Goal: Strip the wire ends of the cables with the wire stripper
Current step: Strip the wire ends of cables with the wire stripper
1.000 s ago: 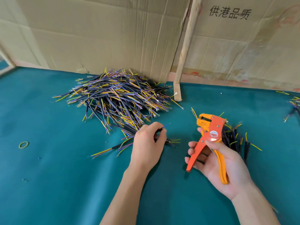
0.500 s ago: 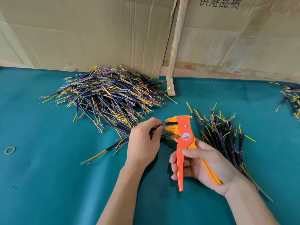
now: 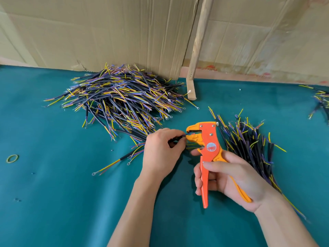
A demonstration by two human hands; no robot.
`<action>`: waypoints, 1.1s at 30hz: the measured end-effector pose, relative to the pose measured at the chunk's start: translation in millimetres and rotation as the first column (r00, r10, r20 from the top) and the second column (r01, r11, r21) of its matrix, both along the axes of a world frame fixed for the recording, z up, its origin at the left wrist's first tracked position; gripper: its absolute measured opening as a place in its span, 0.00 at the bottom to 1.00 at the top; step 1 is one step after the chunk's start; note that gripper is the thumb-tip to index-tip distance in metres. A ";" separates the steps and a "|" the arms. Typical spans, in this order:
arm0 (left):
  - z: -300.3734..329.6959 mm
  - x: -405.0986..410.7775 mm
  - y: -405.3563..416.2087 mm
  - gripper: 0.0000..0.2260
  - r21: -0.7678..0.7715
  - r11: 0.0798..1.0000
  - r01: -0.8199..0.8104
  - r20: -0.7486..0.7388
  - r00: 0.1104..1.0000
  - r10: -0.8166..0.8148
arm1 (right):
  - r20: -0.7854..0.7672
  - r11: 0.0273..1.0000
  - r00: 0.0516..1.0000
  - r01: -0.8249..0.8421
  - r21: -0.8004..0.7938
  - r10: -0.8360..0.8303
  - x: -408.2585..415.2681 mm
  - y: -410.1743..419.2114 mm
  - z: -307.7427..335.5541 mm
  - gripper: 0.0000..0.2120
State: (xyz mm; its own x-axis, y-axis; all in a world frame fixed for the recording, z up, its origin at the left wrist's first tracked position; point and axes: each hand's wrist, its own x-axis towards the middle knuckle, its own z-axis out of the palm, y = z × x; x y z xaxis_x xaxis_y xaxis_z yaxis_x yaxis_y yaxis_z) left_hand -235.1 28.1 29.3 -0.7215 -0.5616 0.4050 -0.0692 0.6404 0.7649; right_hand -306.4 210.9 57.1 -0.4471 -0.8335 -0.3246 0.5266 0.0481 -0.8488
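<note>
**Two hands meet at the stripper's mouth**

Two bare forearms reach in from the near edge of the teal desk (image 3: pixel 53 202). Cardboard sheets (image 3: pixel 106 32) stand along the far edge, with a wooden stick (image 3: pixel 199 41) leaning against them. One large heap of cables (image 3: pixel 121 98) lies at the far side left of centre; a smaller bundle of cables (image 3: pixel 249 145) fans out behind the right hand, and a few more show at the right edge (image 3: pixel 320 100). The right hand (image 3: pixel 231 177) wraps its fingers round the handles of the orange wire stripper (image 3: pixel 208 148), head pointing left. The left hand (image 3: pixel 160 150) pinches a single cable (image 3: pixel 179 137) between thumb and forefinger, its coloured wire ends sitting in the stripper's mouth. Near the left edge lies a yellow rubber band (image 3: pixel 12 158).
</note>
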 end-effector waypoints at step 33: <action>4.6 -2.0 5.4 0.03 0.244 0.970 0.014 -0.087 0.996 0.007 | -0.071 0.997 0.995 0.070 0.012 -0.069 4.2 -5.3 -2.0 0.12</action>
State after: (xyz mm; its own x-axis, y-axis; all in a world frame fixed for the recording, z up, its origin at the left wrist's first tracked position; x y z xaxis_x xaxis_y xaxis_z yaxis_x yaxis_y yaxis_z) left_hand -237.2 33.5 33.9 -0.6920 -0.6487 0.3167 0.0061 0.4334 0.9012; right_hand -302.2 205.7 55.0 -0.5262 -0.7950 -0.3017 0.4678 0.0257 -0.8835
